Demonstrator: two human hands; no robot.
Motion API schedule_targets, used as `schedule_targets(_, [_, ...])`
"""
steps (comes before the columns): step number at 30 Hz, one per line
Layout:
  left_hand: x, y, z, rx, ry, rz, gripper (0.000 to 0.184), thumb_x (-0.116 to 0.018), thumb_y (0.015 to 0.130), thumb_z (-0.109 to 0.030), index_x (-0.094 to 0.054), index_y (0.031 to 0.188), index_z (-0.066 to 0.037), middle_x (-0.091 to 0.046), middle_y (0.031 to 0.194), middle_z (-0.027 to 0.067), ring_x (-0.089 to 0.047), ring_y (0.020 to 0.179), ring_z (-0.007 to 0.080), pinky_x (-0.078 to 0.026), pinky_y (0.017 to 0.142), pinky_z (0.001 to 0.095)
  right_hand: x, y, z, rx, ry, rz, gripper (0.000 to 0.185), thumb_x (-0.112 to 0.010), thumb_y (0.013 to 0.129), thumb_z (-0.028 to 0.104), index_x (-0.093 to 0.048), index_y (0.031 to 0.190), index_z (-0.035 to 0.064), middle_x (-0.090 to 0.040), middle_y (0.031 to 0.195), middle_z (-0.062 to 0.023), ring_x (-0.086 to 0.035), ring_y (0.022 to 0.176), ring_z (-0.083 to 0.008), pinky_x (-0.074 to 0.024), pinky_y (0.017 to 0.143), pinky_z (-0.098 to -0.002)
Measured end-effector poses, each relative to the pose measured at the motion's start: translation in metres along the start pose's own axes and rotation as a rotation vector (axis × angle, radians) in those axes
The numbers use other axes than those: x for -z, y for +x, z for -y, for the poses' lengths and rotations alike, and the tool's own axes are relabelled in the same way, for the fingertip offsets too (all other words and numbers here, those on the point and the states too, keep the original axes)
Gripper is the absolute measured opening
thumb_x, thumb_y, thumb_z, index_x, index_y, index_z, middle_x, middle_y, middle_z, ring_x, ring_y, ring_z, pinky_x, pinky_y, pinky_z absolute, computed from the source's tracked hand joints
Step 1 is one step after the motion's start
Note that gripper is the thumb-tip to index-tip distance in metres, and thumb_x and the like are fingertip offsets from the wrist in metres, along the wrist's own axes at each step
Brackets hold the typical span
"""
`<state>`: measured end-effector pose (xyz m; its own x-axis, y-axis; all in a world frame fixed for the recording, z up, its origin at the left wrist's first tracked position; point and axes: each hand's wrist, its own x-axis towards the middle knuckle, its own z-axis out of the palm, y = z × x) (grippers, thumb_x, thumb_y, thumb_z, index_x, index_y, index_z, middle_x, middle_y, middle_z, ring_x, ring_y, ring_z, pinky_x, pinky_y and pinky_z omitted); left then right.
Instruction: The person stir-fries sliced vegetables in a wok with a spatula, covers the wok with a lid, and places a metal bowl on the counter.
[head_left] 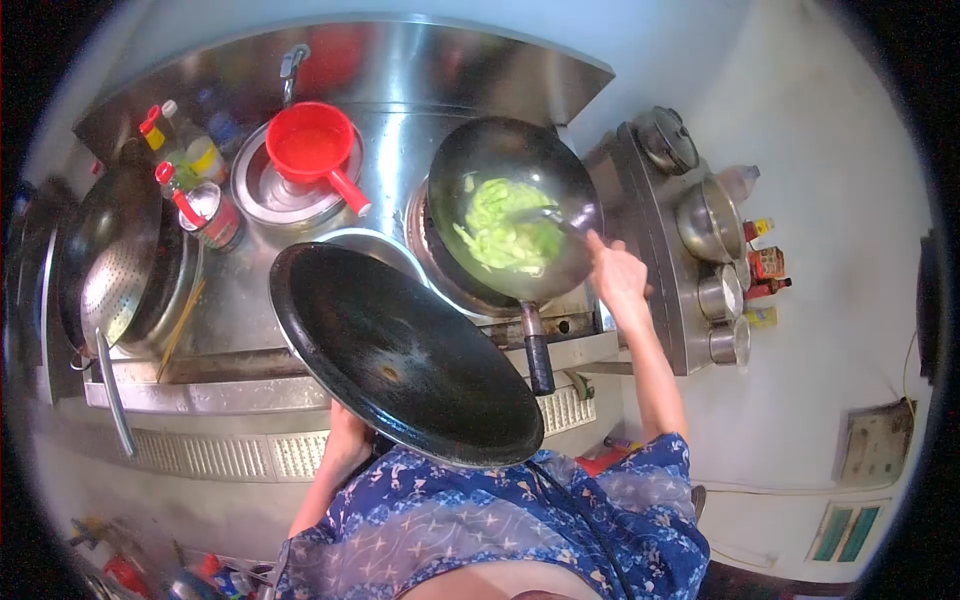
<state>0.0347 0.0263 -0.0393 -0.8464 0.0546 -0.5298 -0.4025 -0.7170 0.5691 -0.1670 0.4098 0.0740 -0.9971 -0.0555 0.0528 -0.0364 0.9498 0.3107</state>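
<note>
On the stove a dark wok point(470, 160) tips toward me, with sliced green vegetables point(500, 220) in it and its handle point(537, 350) pointing my way. My right hand point(618, 275) is closed at the wok's right rim around a metal stirring utensil point(538, 214); its head is blurred among the greens, so whether spatula or ladle I cannot tell. A second black wok point(400, 350) is tilted in front of my body, off the counter. My left hand point(347, 435) is under its lower left edge, holding it up, with the fingers mostly hidden.
A red dipper point(308, 140) rests on a metal basin point(255, 200) below the faucet point(292, 65). Bottles point(205, 155) and a can point(212, 215) stand left. A perforated strainer point(115, 290) lies over another wok point(100, 215). Metal pots point(708, 220) line the right counter.
</note>
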Motion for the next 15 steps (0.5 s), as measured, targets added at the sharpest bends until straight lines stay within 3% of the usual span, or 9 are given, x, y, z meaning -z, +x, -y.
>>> schedule_targets(4, [-0.009,-0.005,-0.008,0.0,0.173,0.0,0.038,-0.054,0.092,-0.013,-0.046,0.128,-0.003,-0.057,0.121,0.0111,-0.057,0.107,0.0223,-0.05,0.09,0.0351,0.003,-0.013,-0.011,-0.02,-0.007,0.042,0.045,-0.054,0.082,0.009,-0.056,0.126,0.017,-0.064,0.088,-0.0197,-0.067,0.073,-0.0372,-0.0528,0.062,-0.046])
schedule_targets(6, [-0.013,-0.001,-0.005,0.043,-0.078,-0.004,0.037,-0.054,0.091,-0.011,-0.047,0.127,-0.002,-0.058,0.12,0.0115,-0.058,0.106,0.0225,-0.05,0.089,0.0343,-0.018,-0.014,-0.01,-0.031,0.024,0.038,0.045,-0.054,0.082,0.01,-0.055,0.126,0.0188,-0.063,0.088,-0.0203,-0.066,0.075,-0.0373,-0.0522,0.064,-0.0468])
schedule_targets(12, [-0.026,-0.003,-0.013,0.044,-0.031,-0.012,0.034,-0.053,0.088,-0.005,-0.052,0.121,0.0,-0.061,0.114,0.0113,-0.06,0.101,0.0216,-0.05,0.086,0.0326,-0.003,-0.025,-0.025,0.006,0.075,0.005,0.043,-0.052,0.086,0.012,-0.054,0.129,0.017,-0.062,0.09,-0.0218,-0.066,0.074,-0.0382,-0.0524,0.062,-0.047])
schedule_targets(15, [-0.03,-0.007,-0.017,0.031,0.029,-0.029,0.032,-0.054,0.088,-0.006,-0.053,0.12,0.001,-0.062,0.113,0.0107,-0.061,0.1,0.0208,-0.05,0.085,0.0319,0.006,-0.026,-0.027,-0.093,0.062,0.007,0.046,-0.056,0.084,0.013,-0.053,0.13,0.0173,-0.061,0.09,-0.0204,-0.066,0.075,-0.037,-0.0531,0.062,-0.0461])
